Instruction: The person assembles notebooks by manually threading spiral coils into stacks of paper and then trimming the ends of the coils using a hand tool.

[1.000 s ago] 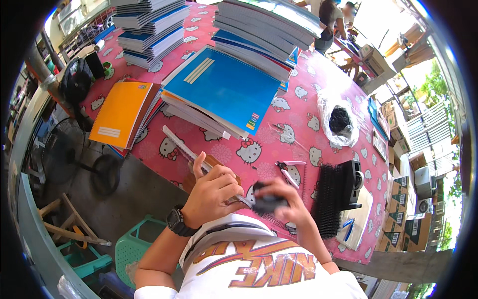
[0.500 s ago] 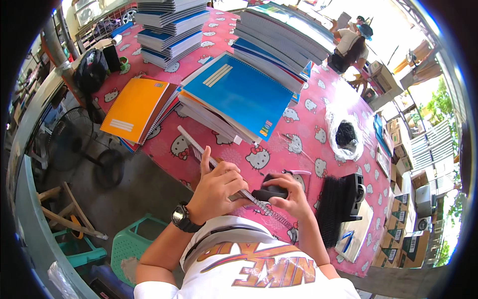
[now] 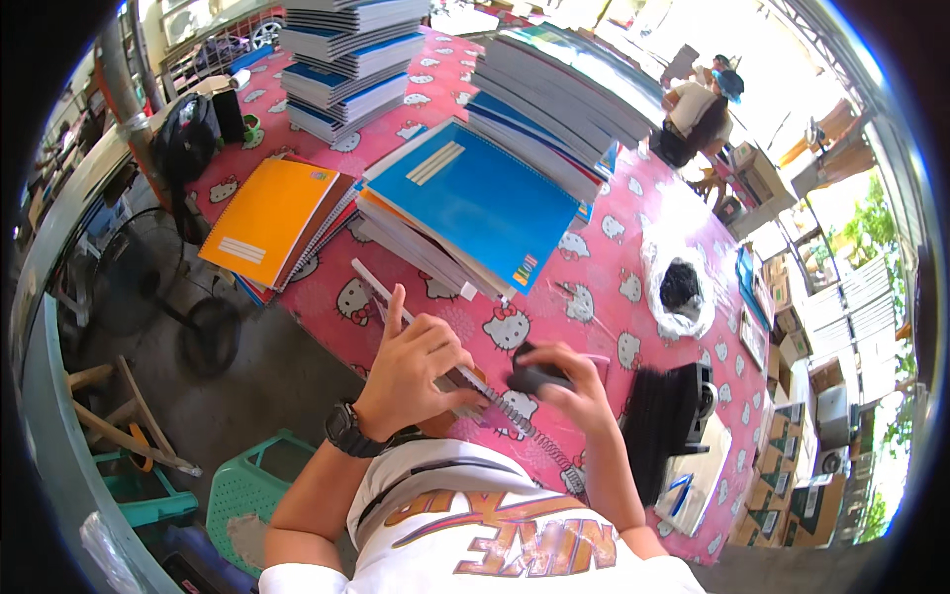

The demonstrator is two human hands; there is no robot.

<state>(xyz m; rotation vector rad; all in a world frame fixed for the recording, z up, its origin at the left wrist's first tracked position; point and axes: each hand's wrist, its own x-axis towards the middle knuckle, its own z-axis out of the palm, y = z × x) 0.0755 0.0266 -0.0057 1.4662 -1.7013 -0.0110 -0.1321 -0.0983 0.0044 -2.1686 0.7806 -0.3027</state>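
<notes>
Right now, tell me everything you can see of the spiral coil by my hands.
The spiral coil is slim, greyish and spring-like; metal or plastic, I can't tell. Slightly curved, it runs from the slim book in your left hand toward the lower right, against the pink patterned tablecloth; whether it rests there is unclear. Your right hand holds a blurred black object beside its upper part; contact isn't clear.

counter (image 3: 542,319) is showing pink with white cat faces | wide notebook (image 3: 485,198) is showing blue | handheld object (image 3: 535,376) is showing black
</notes>
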